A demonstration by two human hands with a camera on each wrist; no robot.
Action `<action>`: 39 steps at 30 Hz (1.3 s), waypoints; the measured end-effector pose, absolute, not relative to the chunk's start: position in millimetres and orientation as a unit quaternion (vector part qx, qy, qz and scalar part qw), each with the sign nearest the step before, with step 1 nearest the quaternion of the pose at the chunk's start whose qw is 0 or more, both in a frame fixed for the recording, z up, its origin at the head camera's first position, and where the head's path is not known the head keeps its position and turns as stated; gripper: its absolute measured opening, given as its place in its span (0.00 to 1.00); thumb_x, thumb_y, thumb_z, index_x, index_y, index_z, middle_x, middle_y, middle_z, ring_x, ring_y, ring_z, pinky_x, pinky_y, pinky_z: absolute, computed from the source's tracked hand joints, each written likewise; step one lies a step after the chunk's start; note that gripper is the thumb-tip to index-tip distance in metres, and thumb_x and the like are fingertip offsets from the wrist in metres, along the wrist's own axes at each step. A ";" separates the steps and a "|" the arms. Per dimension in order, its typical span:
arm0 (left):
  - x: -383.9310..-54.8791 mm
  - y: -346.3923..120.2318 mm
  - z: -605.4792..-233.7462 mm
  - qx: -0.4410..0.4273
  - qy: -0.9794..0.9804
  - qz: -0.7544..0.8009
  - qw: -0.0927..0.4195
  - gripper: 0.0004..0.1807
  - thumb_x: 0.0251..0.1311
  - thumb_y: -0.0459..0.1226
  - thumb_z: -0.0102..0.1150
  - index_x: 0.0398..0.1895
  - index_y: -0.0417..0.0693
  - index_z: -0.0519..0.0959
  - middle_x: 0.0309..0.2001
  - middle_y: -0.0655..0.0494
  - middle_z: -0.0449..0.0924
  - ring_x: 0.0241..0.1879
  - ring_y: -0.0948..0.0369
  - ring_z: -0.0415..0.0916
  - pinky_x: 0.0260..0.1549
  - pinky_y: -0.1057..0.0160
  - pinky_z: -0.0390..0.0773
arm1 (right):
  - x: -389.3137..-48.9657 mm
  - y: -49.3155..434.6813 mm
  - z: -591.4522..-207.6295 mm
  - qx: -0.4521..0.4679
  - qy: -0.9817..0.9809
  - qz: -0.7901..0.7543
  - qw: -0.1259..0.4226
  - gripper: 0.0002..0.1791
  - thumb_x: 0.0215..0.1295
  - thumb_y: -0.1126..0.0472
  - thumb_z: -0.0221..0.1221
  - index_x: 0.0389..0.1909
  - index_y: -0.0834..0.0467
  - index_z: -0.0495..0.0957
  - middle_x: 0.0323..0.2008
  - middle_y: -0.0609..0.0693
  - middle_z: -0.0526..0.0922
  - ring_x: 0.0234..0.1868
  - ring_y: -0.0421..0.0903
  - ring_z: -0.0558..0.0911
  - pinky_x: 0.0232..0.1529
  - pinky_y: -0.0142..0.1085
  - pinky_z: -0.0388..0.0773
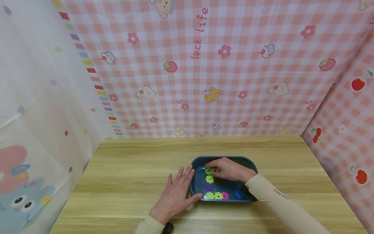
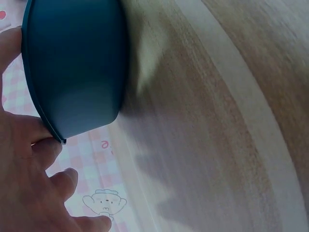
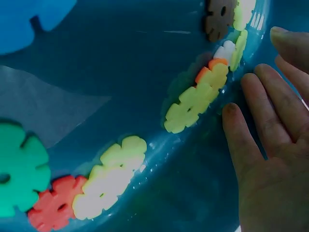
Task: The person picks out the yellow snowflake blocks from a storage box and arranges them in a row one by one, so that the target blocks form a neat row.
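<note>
A dark blue tray [image 1: 201, 159] stands on the wooden table and holds several toothed plastic discs. My left hand [image 1: 175, 195] lies at its left end, fingers spread, with fingertips and thumb touching the rim; the left wrist view shows the tray's outer wall [image 2: 77, 63]. Inside the tray is my right hand [image 1: 229, 169], its fingers loosely bent beside yellow-green discs [image 1: 209, 179]. In the right wrist view nothing shows between these fingers [image 3: 275, 96]. Along the tray's near left lie a purple disc [image 1: 209, 187] and a pink disc [image 1: 225, 195].
Close to the right wrist camera are a green disc [image 3: 29, 164], a red disc [image 3: 58, 203] and a blue disc [image 3: 34, 21]. A brown disc [image 3: 218, 19] lies farther off. Patterned cloth [image 1: 187, 81] hangs behind and beside the wooden table [image 1: 131, 172].
</note>
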State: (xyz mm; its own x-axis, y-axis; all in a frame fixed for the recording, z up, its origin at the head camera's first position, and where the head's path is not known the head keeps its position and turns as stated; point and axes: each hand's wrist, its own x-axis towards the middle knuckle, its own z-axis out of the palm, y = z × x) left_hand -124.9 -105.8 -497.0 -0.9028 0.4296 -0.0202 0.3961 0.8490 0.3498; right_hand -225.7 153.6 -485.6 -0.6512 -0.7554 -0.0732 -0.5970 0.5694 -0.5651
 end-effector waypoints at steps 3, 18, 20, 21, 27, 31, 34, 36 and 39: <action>-124.5 -105.4 -497.4 0.215 0.960 0.175 0.052 0.49 0.69 0.68 0.49 0.83 0.48 0.55 0.84 0.56 0.45 0.82 0.48 0.43 0.71 0.28 0.51 | -225.7 153.1 -489.2 -0.393 0.873 -0.247 0.151 0.20 0.74 0.65 0.61 0.64 0.61 0.80 0.61 0.54 0.83 0.60 0.48 0.83 0.61 0.47 0.80; -125.3 -104.5 -497.2 0.210 0.960 0.175 0.059 0.50 0.69 0.68 0.48 0.84 0.49 0.54 0.84 0.56 0.44 0.82 0.49 0.43 0.71 0.28 0.51 | -223.0 153.3 -496.5 -0.395 0.882 -0.217 0.138 0.17 0.72 0.65 0.63 0.60 0.58 0.84 0.57 0.50 0.85 0.61 0.48 0.81 0.64 0.48 0.77; -125.5 -104.5 -497.2 0.210 0.960 0.175 0.059 0.50 0.69 0.68 0.48 0.84 0.49 0.54 0.84 0.55 0.44 0.82 0.49 0.43 0.72 0.28 0.51 | -222.6 154.1 -497.0 -0.398 0.883 -0.211 0.133 0.17 0.72 0.65 0.64 0.60 0.58 0.84 0.57 0.50 0.85 0.61 0.49 0.81 0.65 0.49 0.77; -125.7 -104.5 -497.2 0.209 0.960 0.175 0.060 0.50 0.69 0.68 0.48 0.84 0.49 0.53 0.84 0.56 0.44 0.82 0.49 0.43 0.72 0.28 0.51 | -222.3 154.6 -497.4 -0.401 0.883 -0.208 0.130 0.17 0.72 0.65 0.64 0.59 0.58 0.84 0.57 0.50 0.85 0.61 0.49 0.81 0.65 0.49 0.76; -125.8 -104.6 -498.0 0.208 0.960 0.176 0.060 0.50 0.69 0.68 0.48 0.84 0.49 0.53 0.84 0.56 0.44 0.82 0.49 0.43 0.72 0.29 0.51 | -220.9 156.7 -499.6 -0.411 0.883 -0.195 0.114 0.16 0.71 0.65 0.65 0.58 0.58 0.85 0.58 0.51 0.84 0.62 0.51 0.80 0.65 0.50 0.76; -125.6 -104.6 -498.1 0.207 0.961 0.176 0.061 0.50 0.69 0.68 0.48 0.84 0.49 0.53 0.84 0.56 0.44 0.82 0.49 0.43 0.72 0.29 0.51 | -220.8 157.2 -499.5 -0.407 0.886 -0.191 0.115 0.16 0.71 0.63 0.66 0.58 0.57 0.85 0.57 0.50 0.84 0.60 0.49 0.81 0.64 0.48 0.77; -125.3 -104.7 -498.1 0.207 0.960 0.176 0.062 0.50 0.69 0.68 0.49 0.84 0.49 0.53 0.84 0.56 0.44 0.82 0.49 0.43 0.72 0.29 0.51 | -220.1 157.7 -498.3 -0.407 0.886 -0.191 0.115 0.16 0.70 0.63 0.67 0.57 0.57 0.86 0.55 0.50 0.84 0.57 0.48 0.81 0.62 0.48 0.79; -125.1 -104.6 -498.1 0.207 0.960 0.176 0.062 0.50 0.70 0.68 0.49 0.84 0.49 0.53 0.84 0.56 0.44 0.82 0.49 0.43 0.72 0.29 0.52 | -219.5 158.0 -497.6 -0.407 0.886 -0.190 0.114 0.16 0.70 0.63 0.67 0.57 0.57 0.86 0.54 0.50 0.83 0.56 0.48 0.82 0.62 0.48 0.79; -124.8 -104.6 -498.3 0.208 0.960 0.176 0.061 0.50 0.70 0.68 0.49 0.84 0.49 0.53 0.84 0.56 0.44 0.82 0.49 0.44 0.72 0.29 0.52 | -218.5 158.1 -497.1 -0.412 0.884 -0.189 0.111 0.15 0.69 0.63 0.67 0.56 0.58 0.86 0.52 0.50 0.83 0.54 0.47 0.82 0.60 0.47 0.80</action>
